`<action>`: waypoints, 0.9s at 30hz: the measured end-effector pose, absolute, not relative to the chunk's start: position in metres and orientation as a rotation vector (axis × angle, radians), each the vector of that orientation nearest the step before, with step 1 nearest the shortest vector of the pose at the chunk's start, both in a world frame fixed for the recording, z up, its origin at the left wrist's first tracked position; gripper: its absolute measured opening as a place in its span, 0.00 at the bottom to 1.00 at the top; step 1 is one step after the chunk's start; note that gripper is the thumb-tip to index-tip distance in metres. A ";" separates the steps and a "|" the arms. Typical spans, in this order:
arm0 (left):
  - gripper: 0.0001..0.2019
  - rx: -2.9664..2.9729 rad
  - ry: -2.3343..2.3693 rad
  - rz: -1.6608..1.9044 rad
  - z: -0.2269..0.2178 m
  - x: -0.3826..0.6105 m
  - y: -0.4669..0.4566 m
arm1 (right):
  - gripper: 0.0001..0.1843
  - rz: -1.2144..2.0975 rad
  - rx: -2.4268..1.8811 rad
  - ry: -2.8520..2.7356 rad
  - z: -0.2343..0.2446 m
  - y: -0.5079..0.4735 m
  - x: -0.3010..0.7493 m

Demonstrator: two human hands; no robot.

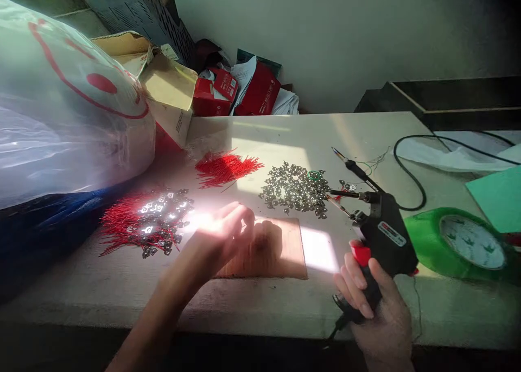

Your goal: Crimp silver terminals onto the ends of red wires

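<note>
My right hand (372, 301) is wrapped round the handle of a black soldering gun (388, 236) with a red trigger; its metal tip points left, towards a heap of small metal terminals (291, 184). My left hand (232, 225) is pinched over the left part of a brown wooden board (285, 252). Bright glare washes out its fingertips, so what they hold cannot be made out. Left of this hand lies a pile of red wires with metal terminals on their ends (142, 220). Behind it is a bundle of loose red wires (228, 168).
A large clear plastic bag (73, 111) bulges over the table's left side. Open cardboard boxes (169, 89) and red packets (258, 89) stand at the back. A second soldering iron (358, 171) shows behind the gun, near a black cable (423, 190). Green tape (431, 239) lies right.
</note>
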State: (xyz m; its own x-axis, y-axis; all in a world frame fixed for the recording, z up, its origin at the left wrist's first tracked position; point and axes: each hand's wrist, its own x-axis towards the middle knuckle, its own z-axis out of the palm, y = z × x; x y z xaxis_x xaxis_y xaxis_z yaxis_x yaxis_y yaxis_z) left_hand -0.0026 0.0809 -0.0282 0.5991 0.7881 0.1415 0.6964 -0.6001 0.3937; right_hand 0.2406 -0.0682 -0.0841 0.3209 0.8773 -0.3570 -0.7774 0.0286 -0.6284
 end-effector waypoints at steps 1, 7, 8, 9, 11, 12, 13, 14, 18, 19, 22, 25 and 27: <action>0.09 2.568 1.155 0.365 -0.034 0.000 0.070 | 0.11 1.276 -0.859 -0.153 -0.084 -0.068 0.241; 0.10 2.673 1.076 0.106 -0.055 0.004 0.055 | 0.11 1.263 -0.880 -0.190 -0.084 -0.068 0.242; 0.11 2.641 1.088 0.127 -0.055 0.003 0.056 | 0.11 1.265 -0.882 -0.200 -0.084 -0.068 0.242; 0.11 2.601 1.096 0.146 -0.056 0.003 0.057 | 0.11 1.266 -0.885 -0.208 -0.084 -0.069 0.243; 0.12 2.549 1.107 0.170 -0.056 0.004 0.058 | 0.12 1.269 -0.896 -0.221 -0.083 -0.069 0.242; 0.12 2.553 1.112 0.178 -0.057 0.004 0.058 | 0.13 1.273 -0.899 -0.223 -0.083 -0.069 0.242; 0.12 2.578 1.118 0.185 -0.057 0.005 0.057 | 0.13 1.276 -0.900 -0.222 -0.082 -0.069 0.242; 0.13 2.612 1.119 0.192 -0.059 0.006 0.057 | 0.12 1.276 -0.898 -0.223 -0.082 -0.069 0.242; 0.14 2.685 1.064 0.239 -0.064 0.009 0.055 | 0.12 1.260 -0.885 -0.248 -0.083 -0.070 0.242; 0.14 2.685 1.041 0.250 -0.066 0.010 0.054 | 0.12 1.257 -0.885 -0.255 -0.083 -0.070 0.243; 0.13 2.697 0.982 0.271 -0.068 0.011 0.055 | 0.11 1.256 -0.887 -0.258 -0.083 -0.071 0.243; 0.12 2.719 0.959 0.284 -0.070 0.011 0.055 | 0.11 1.251 -0.887 -0.262 -0.083 -0.071 0.243; 0.12 2.717 0.969 0.290 -0.072 0.011 0.056 | 0.10 1.255 -0.885 -0.264 -0.084 -0.071 0.243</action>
